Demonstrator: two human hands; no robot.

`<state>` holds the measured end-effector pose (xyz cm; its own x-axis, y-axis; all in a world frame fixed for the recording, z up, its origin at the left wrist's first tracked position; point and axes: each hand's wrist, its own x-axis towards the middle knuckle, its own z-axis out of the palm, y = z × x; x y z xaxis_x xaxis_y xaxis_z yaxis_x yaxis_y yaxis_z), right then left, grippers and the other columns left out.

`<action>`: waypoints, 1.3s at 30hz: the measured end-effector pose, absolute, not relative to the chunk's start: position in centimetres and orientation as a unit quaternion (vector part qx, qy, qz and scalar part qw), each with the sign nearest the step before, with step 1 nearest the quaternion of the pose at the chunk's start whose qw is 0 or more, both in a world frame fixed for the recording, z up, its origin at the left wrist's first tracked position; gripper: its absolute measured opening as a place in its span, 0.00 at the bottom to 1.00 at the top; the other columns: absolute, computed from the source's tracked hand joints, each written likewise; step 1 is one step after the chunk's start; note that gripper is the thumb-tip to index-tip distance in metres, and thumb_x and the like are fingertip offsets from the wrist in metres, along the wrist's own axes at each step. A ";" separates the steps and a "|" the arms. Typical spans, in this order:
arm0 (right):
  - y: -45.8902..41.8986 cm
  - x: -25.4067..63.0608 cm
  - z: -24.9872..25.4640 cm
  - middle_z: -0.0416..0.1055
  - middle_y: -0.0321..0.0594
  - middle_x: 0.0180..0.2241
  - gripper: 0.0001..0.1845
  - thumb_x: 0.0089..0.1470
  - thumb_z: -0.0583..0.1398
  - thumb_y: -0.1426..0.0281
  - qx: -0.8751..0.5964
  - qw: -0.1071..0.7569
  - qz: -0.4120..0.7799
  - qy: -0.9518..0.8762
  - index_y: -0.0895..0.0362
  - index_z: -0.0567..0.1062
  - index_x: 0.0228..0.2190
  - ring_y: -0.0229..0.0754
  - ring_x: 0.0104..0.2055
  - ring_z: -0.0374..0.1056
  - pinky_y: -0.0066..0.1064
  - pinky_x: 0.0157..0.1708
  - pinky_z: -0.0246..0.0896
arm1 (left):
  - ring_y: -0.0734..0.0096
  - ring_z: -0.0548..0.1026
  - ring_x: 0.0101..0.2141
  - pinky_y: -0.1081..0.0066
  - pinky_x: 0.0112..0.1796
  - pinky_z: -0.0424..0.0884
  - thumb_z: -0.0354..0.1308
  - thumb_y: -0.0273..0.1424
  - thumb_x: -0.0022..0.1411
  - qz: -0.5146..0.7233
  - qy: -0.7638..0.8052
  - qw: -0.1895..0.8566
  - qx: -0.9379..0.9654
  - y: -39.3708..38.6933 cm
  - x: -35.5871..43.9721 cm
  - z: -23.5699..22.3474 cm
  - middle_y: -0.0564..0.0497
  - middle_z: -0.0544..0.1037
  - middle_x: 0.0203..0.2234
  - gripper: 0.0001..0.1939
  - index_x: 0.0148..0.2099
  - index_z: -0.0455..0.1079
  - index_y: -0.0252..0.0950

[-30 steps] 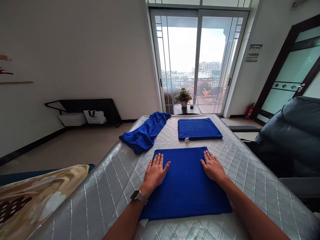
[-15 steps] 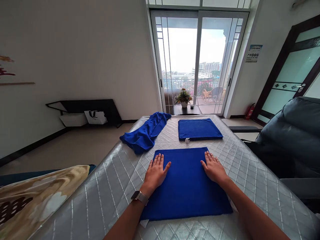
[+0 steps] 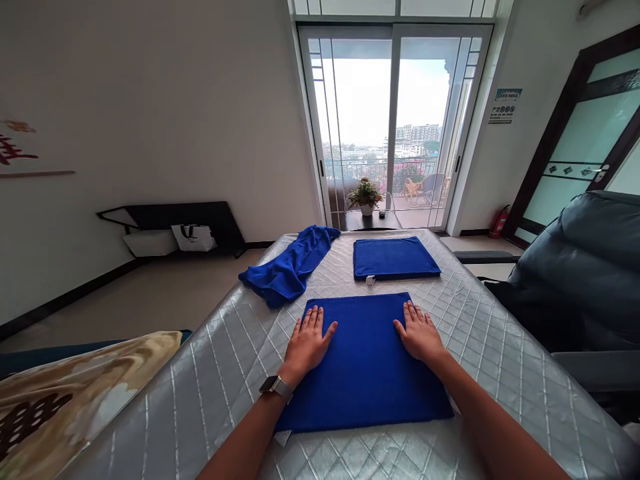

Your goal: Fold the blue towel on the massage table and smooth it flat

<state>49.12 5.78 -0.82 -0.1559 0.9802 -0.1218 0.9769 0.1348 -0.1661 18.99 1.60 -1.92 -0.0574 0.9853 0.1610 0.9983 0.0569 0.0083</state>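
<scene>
A blue folded towel (image 3: 367,367) lies flat before me on a silver quilted mattress (image 3: 220,373). Across its left edge rests my left hand (image 3: 307,340), palm down with the fingers stretched out; a watch (image 3: 276,386) is on that wrist. My right hand (image 3: 420,333) lies flat on the right edge, fingers extended and thumb apart. A small white tag (image 3: 283,437) sticks out at the near left corner. Beyond, a second folded blue towel (image 3: 395,257) shows a white tag at its near edge. A crumpled blue towel (image 3: 295,265) lies to its left.
A brown patterned blanket (image 3: 95,393) is at the lower left. Against the left wall stands a low black bench (image 3: 180,217) with a white bag (image 3: 194,237). A dark padded chair (image 3: 590,260) is on the right. Behind the mattress, a potted plant (image 3: 367,193) sits on a small table.
The view has shifted slightly. Both hands stay spread on the folded towel's sides, the right one appearing a little nearer the left. The towels look otherwise the same.
</scene>
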 end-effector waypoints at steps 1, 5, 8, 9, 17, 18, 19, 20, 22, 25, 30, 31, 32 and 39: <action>5.7 49.1 -0.7 0.34 0.44 0.75 0.41 0.69 0.37 0.53 -0.650 0.008 0.103 -0.753 0.66 0.41 0.72 0.48 0.76 0.32 0.44 0.72 0.27 | 0.55 0.51 0.72 0.51 0.69 0.49 0.30 0.54 0.73 -0.048 -0.728 0.048 -0.682 1.7 19.0 -1.8 0.39 0.52 0.73 0.42 0.75 0.49 0.28; 5.6 49.0 -0.5 0.33 0.44 0.75 0.40 0.69 0.37 0.53 -0.654 0.013 0.111 -0.748 0.65 0.41 0.72 0.48 0.76 0.32 0.44 0.72 0.27 | 0.52 0.49 0.72 0.50 0.69 0.47 0.30 0.55 0.73 -0.012 -0.741 0.029 -0.671 2.2 19.2 -1.1 0.35 0.50 0.73 0.45 0.74 0.48 0.23; 5.6 49.0 -0.5 0.33 0.44 0.75 0.41 0.69 0.37 0.53 -0.651 0.022 0.115 -0.750 0.66 0.41 0.72 0.49 0.76 0.31 0.44 0.72 0.26 | 0.51 0.49 0.72 0.51 0.69 0.49 0.29 0.56 0.72 -0.030 -0.726 0.029 -0.687 2.2 21.0 -0.5 0.32 0.50 0.72 0.46 0.74 0.50 0.22; 5.6 49.0 -0.5 0.33 0.45 0.75 0.41 0.69 0.38 0.53 -0.649 0.025 0.115 -0.752 0.66 0.41 0.72 0.49 0.76 0.31 0.45 0.72 0.26 | 0.52 0.50 0.72 0.52 0.69 0.50 0.28 0.56 0.73 -0.039 -0.708 0.022 -0.704 2.1 22.1 -0.4 0.32 0.50 0.72 0.46 0.74 0.50 0.23; 5.6 49.3 -0.7 0.34 0.49 0.75 0.40 0.70 0.39 0.56 -0.636 0.017 0.098 -0.765 0.68 0.42 0.72 0.51 0.76 0.32 0.46 0.72 0.29 | 0.59 0.52 0.71 0.55 0.69 0.52 0.27 0.49 0.76 -0.100 -0.557 -0.022 -0.824 1.9 34.4 -0.7 0.38 0.56 0.72 0.39 0.73 0.54 0.28; 5.5 49.3 -0.7 0.34 0.49 0.75 0.39 0.70 0.40 0.57 -0.633 0.015 0.096 -0.768 0.68 0.42 0.72 0.51 0.76 0.32 0.46 0.72 0.29 | 0.59 0.51 0.71 0.55 0.69 0.52 0.27 0.48 0.76 -0.102 -0.556 -0.026 -0.825 1.9 35.1 -0.7 0.38 0.56 0.72 0.38 0.73 0.54 0.28; 5.5 49.4 -0.7 0.34 0.49 0.75 0.39 0.69 0.40 0.57 -0.631 0.014 0.094 -0.770 0.68 0.42 0.72 0.52 0.76 0.32 0.46 0.72 0.29 | 0.59 0.51 0.71 0.55 0.69 0.51 0.27 0.47 0.76 -0.104 -0.558 -0.028 -0.823 2.0 35.5 -0.7 0.39 0.56 0.72 0.38 0.73 0.53 0.28; 5.5 49.4 -0.6 0.34 0.50 0.75 0.39 0.69 0.39 0.57 -0.630 0.014 0.093 -0.771 0.68 0.42 0.72 0.52 0.76 0.32 0.46 0.72 0.30 | 0.59 0.51 0.71 0.54 0.69 0.51 0.27 0.47 0.76 -0.105 -0.561 -0.028 -0.821 2.1 35.6 -0.8 0.39 0.56 0.72 0.37 0.73 0.53 0.28; 5.4 49.3 -0.5 0.34 0.49 0.75 0.39 0.69 0.39 0.57 -0.636 0.016 0.092 -0.766 0.68 0.43 0.72 0.51 0.76 0.33 0.46 0.72 0.30 | 0.60 0.51 0.71 0.54 0.69 0.51 0.28 0.48 0.76 -0.103 -0.568 -0.025 -0.816 2.1 34.9 -0.9 0.40 0.55 0.72 0.37 0.73 0.53 0.29; 5.5 49.2 -0.4 0.35 0.48 0.75 0.40 0.69 0.39 0.56 -0.645 0.020 0.098 -0.758 0.68 0.43 0.72 0.50 0.76 0.33 0.45 0.72 0.29 | 0.59 0.50 0.72 0.55 0.69 0.51 0.28 0.51 0.75 -0.086 -0.592 -0.010 -0.801 1.9 32.2 -1.0 0.42 0.54 0.72 0.39 0.74 0.52 0.30; 5.5 49.0 -0.3 0.35 0.46 0.75 0.40 0.70 0.38 0.55 -0.649 0.022 0.107 -0.753 0.67 0.42 0.72 0.49 0.76 0.32 0.45 0.72 0.27 | 0.59 0.50 0.72 0.55 0.69 0.50 0.28 0.54 0.74 -0.053 -0.651 0.009 -0.757 1.5 24.6 -1.4 0.42 0.53 0.72 0.42 0.74 0.51 0.30; 5.5 49.0 -0.4 0.35 0.46 0.75 0.40 0.70 0.38 0.55 -0.650 0.020 0.105 -0.752 0.67 0.42 0.72 0.49 0.76 0.32 0.44 0.72 0.27 | 0.59 0.50 0.72 0.54 0.69 0.50 0.28 0.54 0.74 -0.052 -0.662 0.011 -0.747 1.3 23.0 -1.5 0.41 0.52 0.73 0.42 0.74 0.51 0.30; 5.5 49.0 -0.4 0.35 0.45 0.75 0.40 0.70 0.38 0.55 -0.651 0.018 0.102 -0.752 0.66 0.42 0.72 0.48 0.76 0.32 0.44 0.72 0.27 | 0.58 0.50 0.72 0.54 0.69 0.50 0.29 0.54 0.74 -0.053 -0.673 0.015 -0.737 1.2 21.6 -1.7 0.41 0.52 0.73 0.42 0.74 0.51 0.29; 5.7 49.0 -1.1 0.34 0.43 0.75 0.40 0.70 0.38 0.53 -0.658 0.010 0.099 -0.747 0.64 0.41 0.72 0.47 0.76 0.32 0.44 0.72 0.27 | 0.56 0.53 0.71 0.53 0.69 0.51 0.32 0.55 0.73 -0.086 -0.704 0.041 -0.703 0.5 17.4 -3.1 0.38 0.54 0.72 0.42 0.74 0.52 0.27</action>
<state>48.99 5.73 -1.09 -0.1342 0.9843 -0.1147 0.9803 0.1149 -0.1604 17.36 0.51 -3.05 -0.0072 0.9841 0.1775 0.9980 -0.0041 0.0634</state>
